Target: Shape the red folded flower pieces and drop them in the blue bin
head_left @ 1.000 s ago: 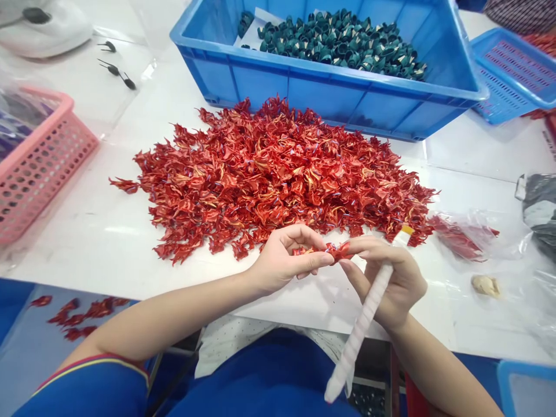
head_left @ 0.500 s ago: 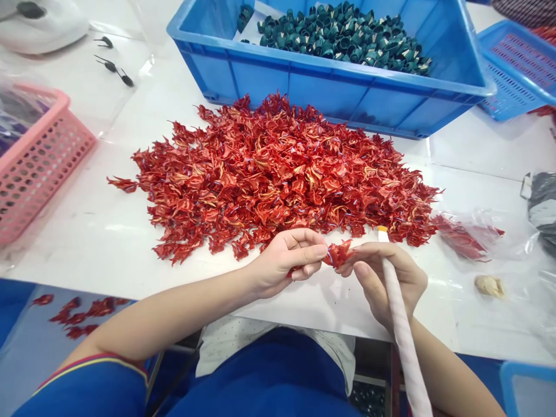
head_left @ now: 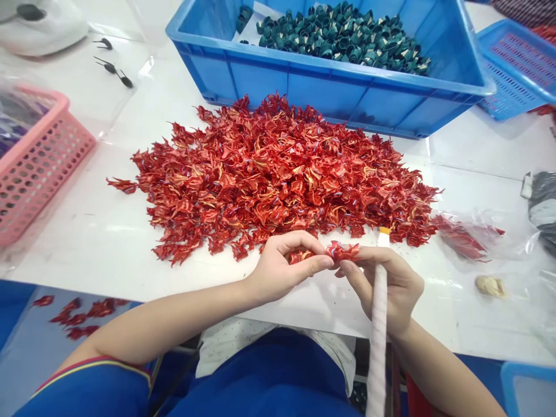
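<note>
Left hand, right hand on red flower

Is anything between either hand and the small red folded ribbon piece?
Nothing visible. The left hand and right hand both pinch the small red folded ribbon piece directly; the white wrapped stick lies in the right hand.

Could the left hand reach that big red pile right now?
Probably yes: the red pile lies just beyond the left hand with nothing between, though it pinches a red piece.
</note>
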Demonstrator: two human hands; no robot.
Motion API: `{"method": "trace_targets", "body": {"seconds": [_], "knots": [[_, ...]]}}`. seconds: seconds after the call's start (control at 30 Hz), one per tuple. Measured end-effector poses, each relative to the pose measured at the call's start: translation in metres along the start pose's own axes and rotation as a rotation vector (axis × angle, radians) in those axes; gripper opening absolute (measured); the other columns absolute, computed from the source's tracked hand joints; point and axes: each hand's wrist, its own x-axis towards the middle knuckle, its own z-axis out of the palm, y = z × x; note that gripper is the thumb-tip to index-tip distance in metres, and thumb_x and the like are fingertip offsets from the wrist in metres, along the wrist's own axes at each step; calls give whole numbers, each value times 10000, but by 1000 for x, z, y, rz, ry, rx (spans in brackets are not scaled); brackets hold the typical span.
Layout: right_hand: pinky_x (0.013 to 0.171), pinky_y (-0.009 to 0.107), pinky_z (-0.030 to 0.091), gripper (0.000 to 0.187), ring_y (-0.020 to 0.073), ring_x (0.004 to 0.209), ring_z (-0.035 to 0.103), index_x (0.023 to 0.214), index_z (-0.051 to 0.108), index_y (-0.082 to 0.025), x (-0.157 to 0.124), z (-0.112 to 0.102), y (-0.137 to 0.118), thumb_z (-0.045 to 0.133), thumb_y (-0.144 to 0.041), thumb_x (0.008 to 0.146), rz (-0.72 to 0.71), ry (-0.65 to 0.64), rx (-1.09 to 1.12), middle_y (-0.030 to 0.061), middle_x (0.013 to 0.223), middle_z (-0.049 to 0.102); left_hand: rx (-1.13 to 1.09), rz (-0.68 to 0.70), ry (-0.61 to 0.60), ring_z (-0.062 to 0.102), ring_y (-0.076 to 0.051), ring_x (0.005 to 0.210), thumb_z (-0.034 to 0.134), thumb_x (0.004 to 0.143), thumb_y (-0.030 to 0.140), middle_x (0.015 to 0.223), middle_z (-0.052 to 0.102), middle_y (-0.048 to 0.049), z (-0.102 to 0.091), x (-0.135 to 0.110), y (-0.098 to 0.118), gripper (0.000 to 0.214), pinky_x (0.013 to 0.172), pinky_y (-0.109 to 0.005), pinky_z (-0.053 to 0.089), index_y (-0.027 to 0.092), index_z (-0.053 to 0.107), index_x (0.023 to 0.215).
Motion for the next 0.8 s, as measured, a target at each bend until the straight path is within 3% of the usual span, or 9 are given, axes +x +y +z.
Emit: {"method": "trace_targets", "body": {"seconds": [0.13,0.27,0.37,0.63,0.8], "knots": [[634,283,654,197,188,736,752,905,674,-240,0,4,2,739,-102,780,-66,30,-58,33,893,776,310,324,106,640,-161,702,728,813,249,741,698,-55,-1,-2,-5,126,698,-300,534,171,687,722],[549,235,620,194,161,593,725,909,682,-246,-1,4,4,751,-117,782,-76,26,-142,8,786,770,423,479,105,636,-151,680,693,839,188,721,680,-41,-2,0,-9,101,674,-279,528,173,653,747],[534,232,614,195,170,596,731,937,677,-243,-4,3,6,736,-120,797,-94,4,-125,13,786,774,498,602,100,635,-150,676,673,842,156,719,669,-39,-3,1,-8,83,661,-274,528,176,630,774],[684,294,658,198,217,748,768,933,636,-225,-12,2,13,730,-114,798,-136,34,-70,57,892,787,592,764,121,635,-133,647,662,843,134,743,672,-46,-1,-1,-7,64,568,-226,527,170,613,824],[647,259,652,301,221,744,768,822,528,-234,-6,7,10,784,-104,732,-106,53,96,45,866,786,635,878,78,681,-133,740,644,864,89,799,703,-77,-3,0,-13,54,646,-201,566,134,616,873]]}}
